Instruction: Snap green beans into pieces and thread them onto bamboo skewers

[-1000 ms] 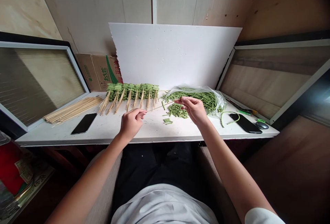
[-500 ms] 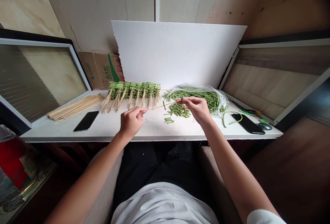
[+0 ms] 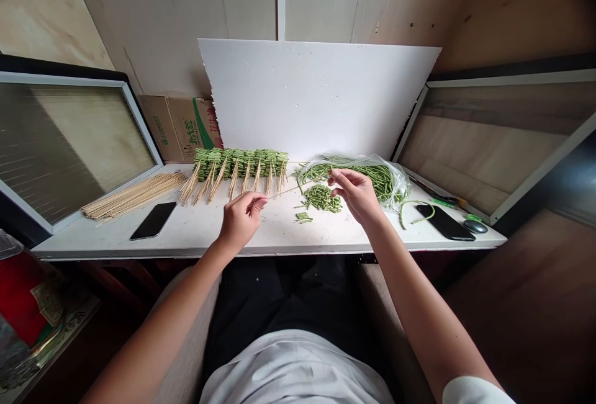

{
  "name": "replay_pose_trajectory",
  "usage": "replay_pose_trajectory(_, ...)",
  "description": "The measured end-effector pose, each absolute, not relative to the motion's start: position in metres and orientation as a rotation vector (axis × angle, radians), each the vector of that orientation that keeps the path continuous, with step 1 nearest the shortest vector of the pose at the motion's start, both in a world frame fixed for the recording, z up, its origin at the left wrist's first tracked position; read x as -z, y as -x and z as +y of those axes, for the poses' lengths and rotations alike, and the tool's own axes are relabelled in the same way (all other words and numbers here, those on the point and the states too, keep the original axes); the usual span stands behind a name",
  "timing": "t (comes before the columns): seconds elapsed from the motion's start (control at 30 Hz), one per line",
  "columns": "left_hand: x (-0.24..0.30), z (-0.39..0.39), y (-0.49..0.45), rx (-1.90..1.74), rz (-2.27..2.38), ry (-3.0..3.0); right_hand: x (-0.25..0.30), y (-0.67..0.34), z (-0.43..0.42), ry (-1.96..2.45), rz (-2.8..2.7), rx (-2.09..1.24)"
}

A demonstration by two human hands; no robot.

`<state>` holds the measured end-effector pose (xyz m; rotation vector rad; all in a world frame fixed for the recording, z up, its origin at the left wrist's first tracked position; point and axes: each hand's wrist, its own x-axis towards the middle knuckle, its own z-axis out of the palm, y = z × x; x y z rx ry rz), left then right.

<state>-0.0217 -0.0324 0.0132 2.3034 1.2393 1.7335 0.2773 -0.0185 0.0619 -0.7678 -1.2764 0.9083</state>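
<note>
White worktop (image 3: 279, 230) runs along a panelled wall, with a white board (image 3: 316, 97) propped at its far edge. The left hand (image 3: 239, 221) has its fingers clamped on the near end of a bamboo skewer (image 3: 284, 192), which slants right and away just above the surface. The right hand (image 3: 356, 193) hovers over the heap of cut bean pieces (image 3: 321, 198), fingers pinched together; I cannot tell whether they hold a piece. Loaded skewers (image 3: 239, 165) lie further left.

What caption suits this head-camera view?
Left hand holds a bamboo skewer, right hand near its tip, above cut bean pieces on the table.
</note>
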Motion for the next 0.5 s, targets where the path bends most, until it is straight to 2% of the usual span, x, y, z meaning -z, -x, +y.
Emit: replay_pose_trajectory(0.5,-0.007,-0.024,0.028,-1.746,1.141,-2.362,-0.057,-0.260,-0.021,0.754,-1.199,-0.787)
